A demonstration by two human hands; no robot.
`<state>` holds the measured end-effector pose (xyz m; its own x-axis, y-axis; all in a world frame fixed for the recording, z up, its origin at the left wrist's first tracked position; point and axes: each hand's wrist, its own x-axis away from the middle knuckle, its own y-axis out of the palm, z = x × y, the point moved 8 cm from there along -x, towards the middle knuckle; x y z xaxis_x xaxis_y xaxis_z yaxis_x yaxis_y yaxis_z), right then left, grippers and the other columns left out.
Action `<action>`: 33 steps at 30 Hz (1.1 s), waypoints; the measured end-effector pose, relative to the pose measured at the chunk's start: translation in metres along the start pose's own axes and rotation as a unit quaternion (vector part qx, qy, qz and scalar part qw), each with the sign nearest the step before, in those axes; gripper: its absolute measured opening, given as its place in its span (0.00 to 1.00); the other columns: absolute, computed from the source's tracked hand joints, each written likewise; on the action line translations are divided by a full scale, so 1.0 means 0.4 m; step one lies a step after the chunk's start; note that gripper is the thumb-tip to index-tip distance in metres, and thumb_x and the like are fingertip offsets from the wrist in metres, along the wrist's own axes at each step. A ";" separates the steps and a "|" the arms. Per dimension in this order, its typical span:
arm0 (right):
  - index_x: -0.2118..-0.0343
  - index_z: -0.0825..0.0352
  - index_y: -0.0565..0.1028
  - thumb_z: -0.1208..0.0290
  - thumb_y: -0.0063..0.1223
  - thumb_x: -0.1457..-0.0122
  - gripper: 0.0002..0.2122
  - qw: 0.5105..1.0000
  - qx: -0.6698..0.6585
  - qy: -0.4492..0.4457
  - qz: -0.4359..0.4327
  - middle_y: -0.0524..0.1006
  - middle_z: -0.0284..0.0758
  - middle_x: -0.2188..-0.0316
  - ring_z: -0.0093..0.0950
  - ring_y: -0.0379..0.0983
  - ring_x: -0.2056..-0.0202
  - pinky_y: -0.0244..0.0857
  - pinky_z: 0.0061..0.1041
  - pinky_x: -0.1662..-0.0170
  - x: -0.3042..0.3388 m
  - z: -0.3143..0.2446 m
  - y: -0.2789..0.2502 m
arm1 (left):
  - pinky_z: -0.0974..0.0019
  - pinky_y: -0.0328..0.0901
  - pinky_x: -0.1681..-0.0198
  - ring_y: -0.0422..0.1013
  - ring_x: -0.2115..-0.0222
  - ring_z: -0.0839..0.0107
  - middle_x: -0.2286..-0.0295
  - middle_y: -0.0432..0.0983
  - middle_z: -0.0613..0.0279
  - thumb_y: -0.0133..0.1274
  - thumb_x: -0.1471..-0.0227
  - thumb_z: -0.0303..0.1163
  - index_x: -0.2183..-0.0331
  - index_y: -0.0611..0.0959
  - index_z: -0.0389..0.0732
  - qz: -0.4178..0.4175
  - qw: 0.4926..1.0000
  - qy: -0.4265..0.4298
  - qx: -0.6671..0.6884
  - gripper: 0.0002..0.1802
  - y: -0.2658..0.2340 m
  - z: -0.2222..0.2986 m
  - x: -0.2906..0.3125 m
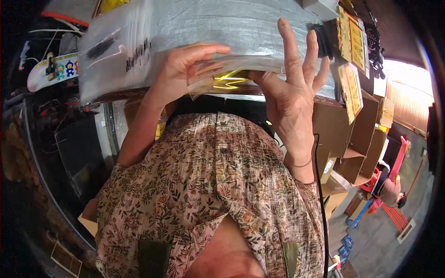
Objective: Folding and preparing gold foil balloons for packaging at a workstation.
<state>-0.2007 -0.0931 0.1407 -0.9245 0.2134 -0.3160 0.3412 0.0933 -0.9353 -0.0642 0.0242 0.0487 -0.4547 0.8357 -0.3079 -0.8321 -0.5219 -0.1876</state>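
A clear plastic bag point(197, 84) is stretched between my hands at the near edge of the table. Something shiny and yellow point(230, 79) shows in or behind the plastic; its kind is unclear. My left hand point(183, 67) grips the bag's left side, its fingers partly seen through the film. At the other end, the thumb and forefinger of my right hand point(292, 90) pinch the bag, while the remaining fingers stick up and apart. The table point(222, 23) under the bag has a silvery-grey covering.
On the table's left lies a stack of clear plastic sleeves point(116, 69) with dark marks. Yellow printed cards point(354, 44) line the right end. Cardboard boxes point(364, 134) stand beyond it, and another person point(389, 191) is at the far right. A dark cable point(320, 185) hangs beside me.
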 end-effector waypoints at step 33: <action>0.69 0.55 0.86 0.72 0.65 0.48 0.04 0.998 -0.062 -0.010 0.022 0.60 0.36 0.28 0.51 0.45 0.27 0.31 0.61 0.29 0.005 0.050 -0.010 | 0.74 0.72 0.50 0.77 0.54 0.79 0.52 0.81 0.61 0.61 0.46 0.17 0.45 0.81 0.40 -0.005 0.999 -0.043 0.026 0.26 0.023 0.003 -0.019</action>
<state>-0.2073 -0.1123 0.1404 -0.9109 0.1999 -0.3609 0.3990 0.2048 -0.8938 -0.0687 0.0134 0.0505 -0.4696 0.8539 -0.2243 -0.8513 -0.5053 -0.1412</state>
